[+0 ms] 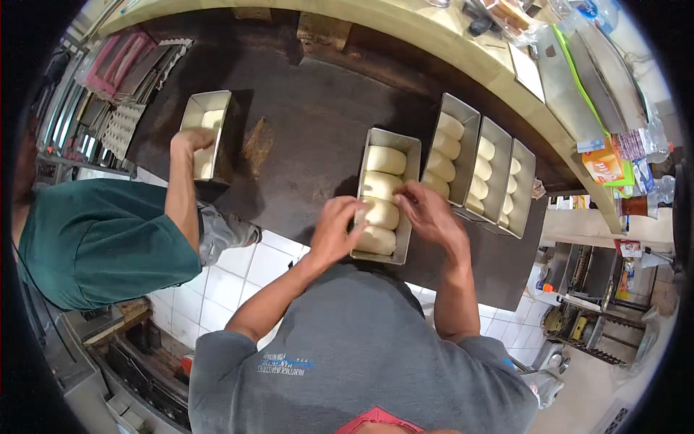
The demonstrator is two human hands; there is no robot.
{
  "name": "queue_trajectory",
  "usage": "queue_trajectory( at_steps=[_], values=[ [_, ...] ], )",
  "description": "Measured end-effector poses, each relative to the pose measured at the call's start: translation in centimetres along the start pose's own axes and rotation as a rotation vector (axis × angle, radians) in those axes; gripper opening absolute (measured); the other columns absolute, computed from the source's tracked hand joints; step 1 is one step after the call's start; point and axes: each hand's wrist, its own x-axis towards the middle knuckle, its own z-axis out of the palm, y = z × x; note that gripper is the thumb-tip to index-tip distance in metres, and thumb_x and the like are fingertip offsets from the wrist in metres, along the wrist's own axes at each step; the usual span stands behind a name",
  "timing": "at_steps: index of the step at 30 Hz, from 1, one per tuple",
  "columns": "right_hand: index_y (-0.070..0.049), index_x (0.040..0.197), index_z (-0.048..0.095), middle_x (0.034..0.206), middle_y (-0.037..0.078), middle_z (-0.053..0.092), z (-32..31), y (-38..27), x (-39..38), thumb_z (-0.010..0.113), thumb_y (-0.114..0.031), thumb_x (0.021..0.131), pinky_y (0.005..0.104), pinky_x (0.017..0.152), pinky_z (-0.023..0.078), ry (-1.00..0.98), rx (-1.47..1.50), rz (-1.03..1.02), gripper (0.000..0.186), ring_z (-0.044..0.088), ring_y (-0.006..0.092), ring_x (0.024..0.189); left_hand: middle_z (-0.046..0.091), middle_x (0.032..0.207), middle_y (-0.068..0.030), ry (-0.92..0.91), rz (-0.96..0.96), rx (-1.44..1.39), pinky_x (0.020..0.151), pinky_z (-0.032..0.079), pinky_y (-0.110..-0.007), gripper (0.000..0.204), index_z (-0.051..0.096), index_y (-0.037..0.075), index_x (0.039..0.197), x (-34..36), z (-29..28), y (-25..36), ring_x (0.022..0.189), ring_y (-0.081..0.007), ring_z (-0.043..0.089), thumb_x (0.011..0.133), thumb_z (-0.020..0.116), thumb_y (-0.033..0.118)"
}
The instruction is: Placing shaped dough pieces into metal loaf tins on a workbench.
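Observation:
In front of me a metal loaf tin [414, 159] holds several rolled pieces of pale dough [387, 160] in one row. My left hand [337, 230] is at the tin's left wall, its fingers apart and reaching over the rim beside a dough piece [378, 213]. Over the right rim comes my right hand [432, 215], fingers bent and spread, tips at the dough's right side. Neither hand holds anything that I can see. Whether the fingertips press the dough or only rest near it, I cannot tell.
Three more dough-filled loaf tins [470, 114] stand side by side to the right. At left, a co-worker's hand [194, 139] reaches into another loaf tin [223, 101] on the dark table [303, 108]. Egg trays [123, 132] lie far left. A cluttered ledge [426, 50] borders the far side.

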Motion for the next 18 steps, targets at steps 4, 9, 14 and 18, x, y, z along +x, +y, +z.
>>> queue_trajectory(
  at_steps=[4, 9, 14, 18],
  values=[
    [-0.002, 0.099, 0.066, 0.083, 0.009, 0.069, 1.3, 0.4, 5.6, 0.055, -0.02, 0.1, 0.0382, 0.063, 0.046, -0.035, -0.301, 0.11, 0.02, 0.059, 0.0236, 0.069, 0.073, 0.1, -0.0022, -0.085, -0.422, -0.251, 0.074, 0.05, -0.029, 0.036, 0.068, 0.005, 0.125, -0.4, -0.8, -2.4, 0.088, -0.0175, 0.064, 0.091, 0.074, 0.016],
    [-0.002, 0.099, 0.066, 0.086, 0.01, 0.07, 7.4, 0.5, 9.2, 0.053, -0.022, 0.098, 0.0412, 0.064, 0.047, -0.157, -0.351, 0.177, 0.023, 0.06, 0.0265, 0.07, 0.074, 0.097, -0.002, -0.217, -0.441, -0.275, 0.062, 0.046, -0.026, 0.033, 0.067, 0.003, 0.123, -0.6, -0.7, -2.1, 0.072, -0.0131, 0.06, 0.093, 0.072, 0.016],
    [-0.002, 0.101, 0.067, 0.089, 0.012, 0.071, 5.3, 5.1, 9.6, 0.054, -0.024, 0.097, 0.0429, 0.067, 0.049, -0.304, -0.314, 0.158, 0.025, 0.062, 0.0295, 0.073, 0.074, 0.097, -0.0012, -0.159, -0.459, -0.335, 0.064, 0.046, -0.027, 0.031, 0.067, 0.004, 0.122, -0.8, -0.3, -2.8, 0.07, -0.0128, 0.058, 0.094, 0.071, 0.015],
    [-0.003, 0.102, 0.068, 0.092, 0.013, 0.073, 9.9, 5.1, 10.1, 0.055, -0.026, 0.097, 0.0442, 0.069, 0.05, -0.396, -0.265, 0.19, 0.028, 0.063, 0.0319, 0.076, 0.074, 0.098, -0.0026, -0.198, -0.478, -0.356, 0.064, 0.046, -0.028, 0.03, 0.068, 0.005, 0.121, -0.4, -0.3, -2.5, 0.072, -0.0136, 0.059, 0.093, 0.071, 0.015]
  ],
)
